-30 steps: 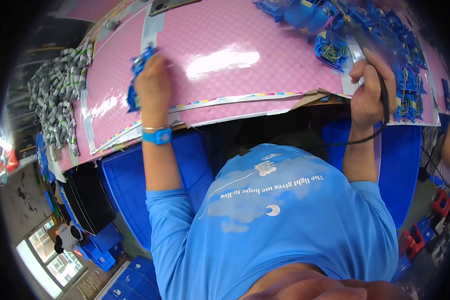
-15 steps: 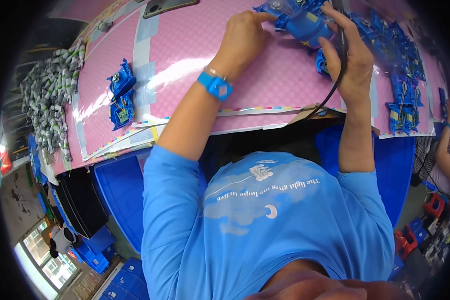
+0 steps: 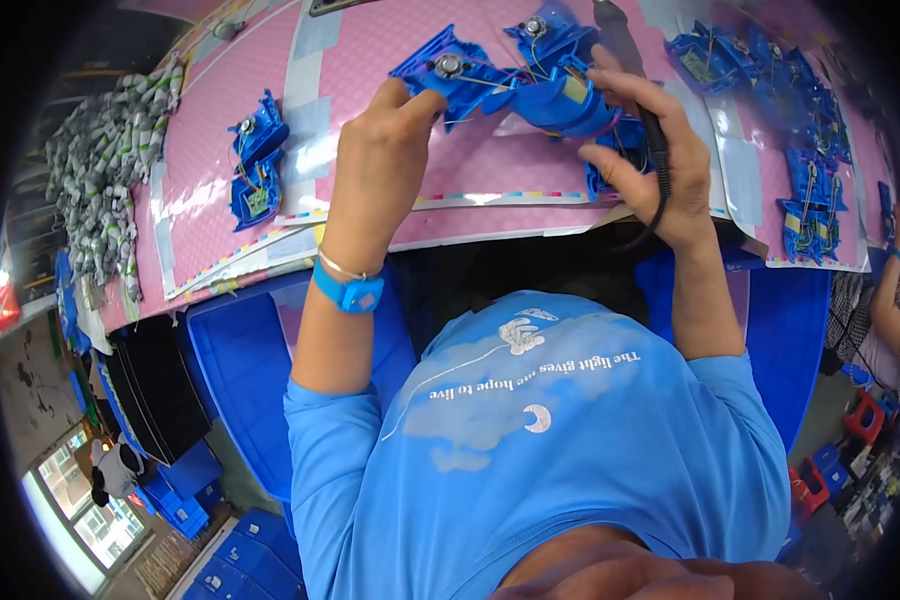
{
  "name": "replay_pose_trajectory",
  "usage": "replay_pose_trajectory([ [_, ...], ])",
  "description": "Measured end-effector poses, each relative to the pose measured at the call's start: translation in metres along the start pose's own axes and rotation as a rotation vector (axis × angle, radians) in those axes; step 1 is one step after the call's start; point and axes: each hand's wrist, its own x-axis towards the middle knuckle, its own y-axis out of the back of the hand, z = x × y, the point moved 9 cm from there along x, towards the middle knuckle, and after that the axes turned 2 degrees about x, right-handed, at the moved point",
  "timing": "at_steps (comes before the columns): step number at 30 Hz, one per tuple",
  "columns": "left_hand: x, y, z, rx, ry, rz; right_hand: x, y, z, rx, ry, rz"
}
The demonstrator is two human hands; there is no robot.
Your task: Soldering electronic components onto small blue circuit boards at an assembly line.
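Note:
My left hand (image 3: 388, 150) pinches the near left edge of a blue plastic shell (image 3: 458, 85) with a round metal speaker. Thin wires run from that shell to a curved blue housing (image 3: 560, 108) and another blue shell (image 3: 536, 30) behind it. My right hand (image 3: 665, 150) is curled around a black corded tool (image 3: 654, 135) with a pen-like handle; its working tip does not show. The fingertips and thumb of this hand are spread beside the curved housing; whether they touch it I cannot tell. Another blue shell (image 3: 625, 160) lies partly hidden behind my thumb.
A wired pair of blue shells (image 3: 255, 160) lies on the pink table covering (image 3: 195, 180) to the left. Several more blue assemblies (image 3: 810, 200) stand at the right. Grey bundled parts (image 3: 110, 170) pile up at far left. Blue bins (image 3: 245, 370) sit below the table edge.
My left hand has moved left and nearer, drawing the speaker shell into view apart from the curved housing. My right hand, with the black tool, has come slightly nearer and left.

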Motion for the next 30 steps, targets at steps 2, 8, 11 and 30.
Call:
replay_pose_trajectory([
  [2,-0.018,0.007,-0.007,-0.036,0.059,0.022,-0.008,-0.011,-0.005,-0.062,-0.056,-0.016],
  [8,-0.04,0.001,-0.021,-0.156,0.213,0.006,-0.01,-0.007,-0.005,-0.274,-0.019,-0.01],
  [11,-0.038,0.003,-0.018,-0.18,0.188,0.057,-0.003,0.025,0.005,-0.405,-0.137,0.032],
  [30,-0.052,0.014,0.001,-0.102,0.129,0.073,0.025,-0.041,0.007,0.313,-0.059,0.038],
])
